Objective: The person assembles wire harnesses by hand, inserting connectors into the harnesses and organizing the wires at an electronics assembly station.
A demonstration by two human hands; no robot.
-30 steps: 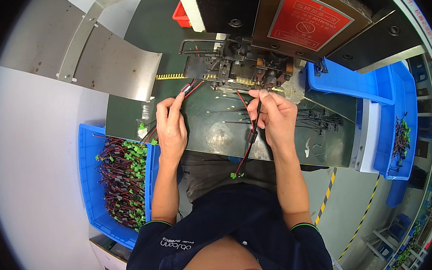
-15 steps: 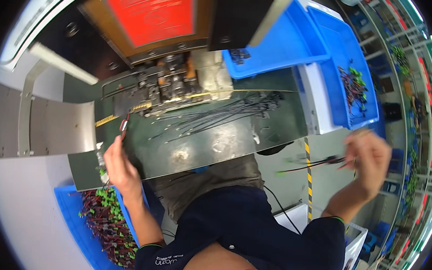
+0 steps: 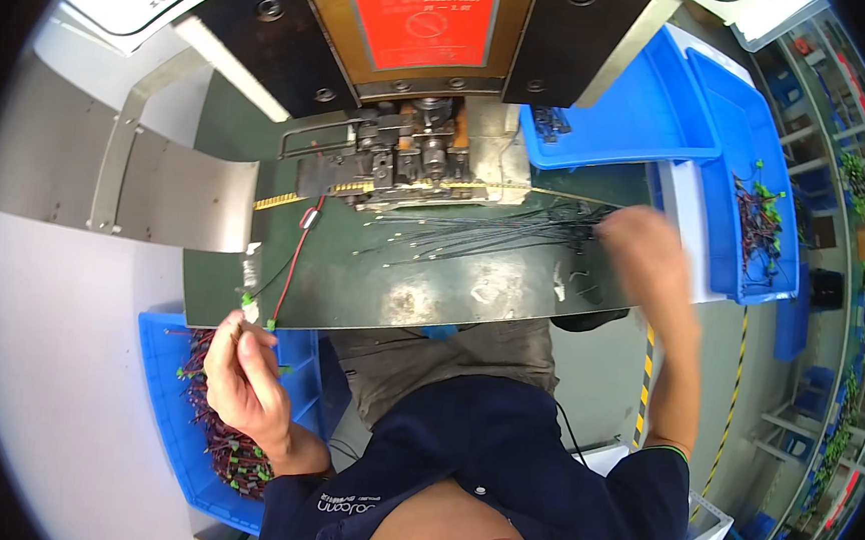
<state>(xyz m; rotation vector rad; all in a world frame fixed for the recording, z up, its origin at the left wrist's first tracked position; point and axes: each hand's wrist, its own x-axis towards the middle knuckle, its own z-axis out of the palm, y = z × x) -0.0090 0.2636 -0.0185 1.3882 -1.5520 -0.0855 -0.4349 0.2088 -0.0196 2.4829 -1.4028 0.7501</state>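
The left hand (image 3: pixel 247 382) is hanging curled over the blue bin (image 3: pixel 168 392); the right hand (image 3: pixel 644 260) is hovering, blurred, by black wires (image 3: pixel 475 233); I can't tell whether either is pinching anything.

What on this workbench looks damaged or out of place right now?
The green tabletop has pale, worn-looking patches near its front edge, and a ragged white mark to their right; both break up the plain green. The black wires lie loosely fanned, but grouped together.
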